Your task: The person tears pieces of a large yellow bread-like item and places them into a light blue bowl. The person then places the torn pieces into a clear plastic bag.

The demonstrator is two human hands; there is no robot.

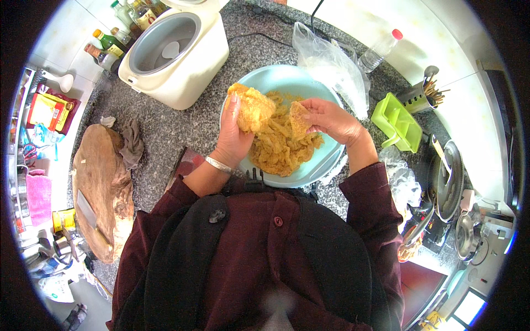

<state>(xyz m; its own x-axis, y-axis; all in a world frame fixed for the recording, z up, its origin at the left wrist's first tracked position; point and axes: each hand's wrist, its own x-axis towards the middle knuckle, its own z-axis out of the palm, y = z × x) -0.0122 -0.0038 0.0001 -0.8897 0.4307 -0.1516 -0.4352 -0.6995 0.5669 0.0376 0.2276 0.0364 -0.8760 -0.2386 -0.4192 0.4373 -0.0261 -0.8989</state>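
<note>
A light blue plastic basin [327,145] stands on the speckled stone counter in front of me. In it lies a heap of yellow-brown, crumb-coated pieces of food [281,153]; what is under the coating I cannot tell. Above the basin's left side, my left hand [236,132] holds a thick clump of yellow crumb-coated food [250,107]. A bracelet circles that wrist. Over the right half of the basin, my right hand [329,118] pinches a smaller flat coated piece [299,120] between thumb and fingers.
A cream rice cooker [198,62] with its lid up stands back left. Beyond the basin sits a clear plastic bag [331,66]. At right are a green divided caddy [397,124] and a frying pan [449,182]. A knife [87,209] lies on the wooden chopping board [103,165] at left.
</note>
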